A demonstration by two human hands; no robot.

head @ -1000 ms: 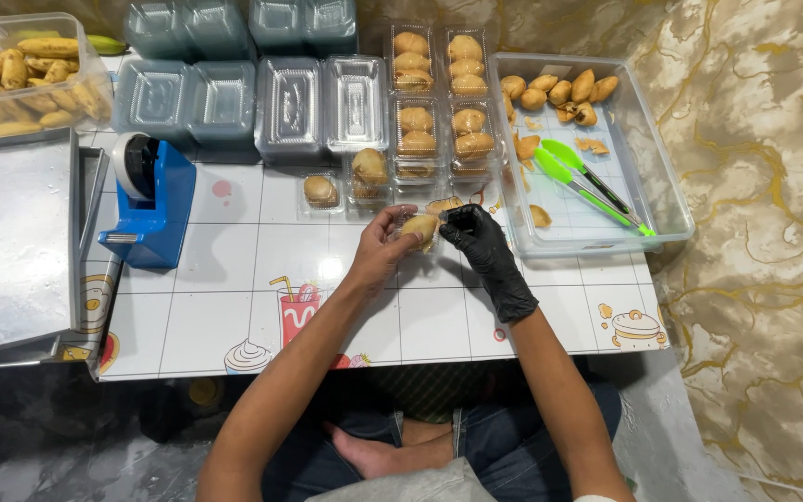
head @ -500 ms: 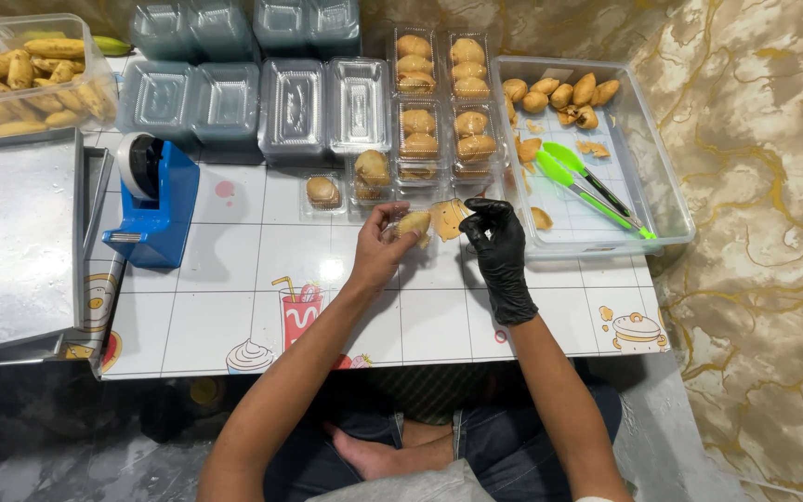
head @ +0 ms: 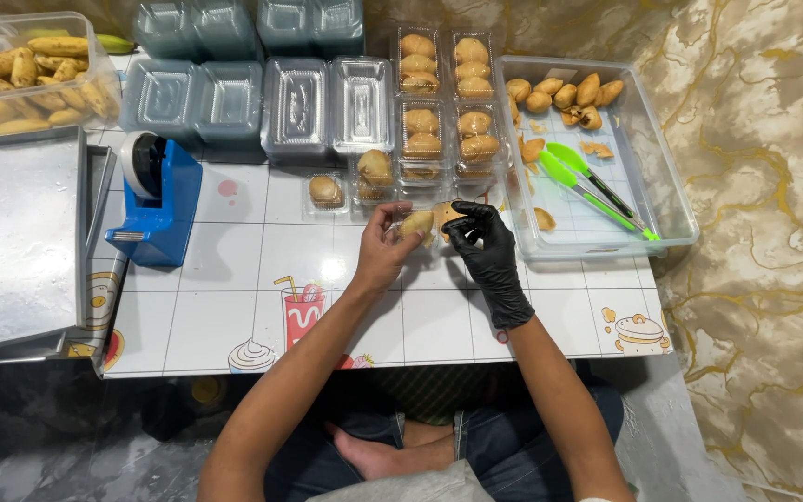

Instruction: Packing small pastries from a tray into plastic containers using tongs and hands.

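Observation:
My left hand [head: 381, 251] is bare and holds a small clear plastic box with a golden pastry [head: 417, 223] in it, just above the tiled table top [head: 262, 279]. My right hand [head: 481, 244], in a black glove, pinches the box's right side, where a second pastry piece [head: 442, 213] shows under the fingers. Both hands meet at the middle of the table, in front of the packed boxes of pastries [head: 448, 102].
A clear tub [head: 662, 158] at the right holds loose pastries and green tongs [head: 592, 186]. Stacks of empty clear boxes [head: 262, 93] line the back. A blue tape dispenser [head: 158, 195], a metal tray [head: 11, 242] and a tub of bananas [head: 25, 74] stand at the left.
My gloved right hand drew away to the right from the box half a second ago, then came back and pinches its right side again. My left hand has kept hold of the box.

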